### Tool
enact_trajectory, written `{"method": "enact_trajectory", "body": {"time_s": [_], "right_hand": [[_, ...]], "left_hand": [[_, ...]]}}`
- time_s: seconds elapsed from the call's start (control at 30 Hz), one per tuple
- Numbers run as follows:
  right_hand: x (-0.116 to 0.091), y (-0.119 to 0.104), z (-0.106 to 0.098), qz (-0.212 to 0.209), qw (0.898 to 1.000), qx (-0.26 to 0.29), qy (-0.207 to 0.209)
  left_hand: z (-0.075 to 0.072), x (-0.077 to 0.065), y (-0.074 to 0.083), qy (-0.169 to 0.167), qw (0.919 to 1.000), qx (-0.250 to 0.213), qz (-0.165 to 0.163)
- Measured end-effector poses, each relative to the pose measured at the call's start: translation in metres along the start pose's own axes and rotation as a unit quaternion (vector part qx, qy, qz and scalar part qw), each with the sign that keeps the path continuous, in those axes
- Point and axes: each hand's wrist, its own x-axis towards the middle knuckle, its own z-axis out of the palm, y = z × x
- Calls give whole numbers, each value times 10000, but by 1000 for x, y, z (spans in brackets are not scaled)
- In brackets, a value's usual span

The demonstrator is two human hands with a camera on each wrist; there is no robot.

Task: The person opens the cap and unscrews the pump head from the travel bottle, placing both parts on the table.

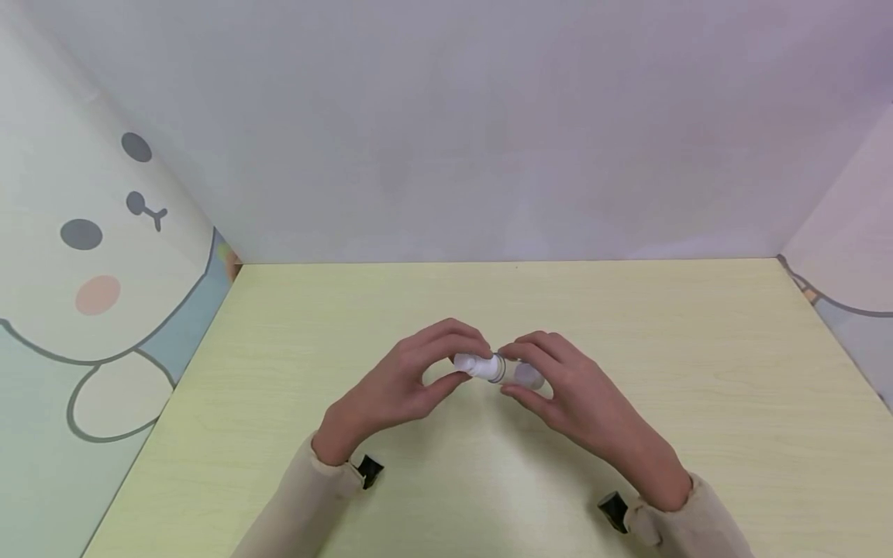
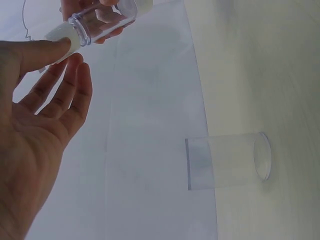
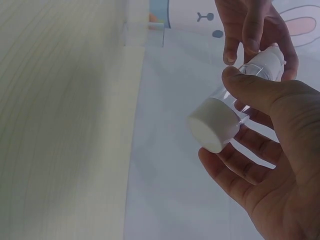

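Observation:
Above the table, both hands hold a small clear bottle [image 1: 512, 373] lying roughly sideways. Its one end has a white cap [image 2: 65, 40], pinched between thumb and fingers of my left hand [image 1: 412, 376]. My right hand [image 1: 582, 391] grips the clear body, thumb on one side and fingers on the other. At the bottle's other end, the white base [image 3: 212, 126] sticks out past the right fingers. Nothing can be made out inside the bottle. Part of its body is hidden behind fingers.
A clear open cylinder [image 2: 232, 161] like a cup stands on the pale wooden table [image 1: 279, 403], also visible in the right wrist view. A plain light wall [image 1: 488, 139] rises at the table's back edge. Cartoon-printed panels [image 1: 98, 387] flank the sides.

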Motion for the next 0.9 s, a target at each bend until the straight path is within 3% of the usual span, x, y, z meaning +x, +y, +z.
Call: {"method": "enact_trajectory", "body": {"time_s": [0.13, 0.47, 0.9], "right_hand": [[0, 0, 0, 17, 10000, 24, -5], [-1, 0, 1, 166, 9998, 93, -54], [-1, -1, 4, 216, 9995, 196, -97]], "left_hand": [[-1, -1, -1, 119, 9999, 53, 46], [-3, -2, -1, 283, 9984, 351, -341], [-6, -4, -1, 417, 9972, 513, -339]]}}
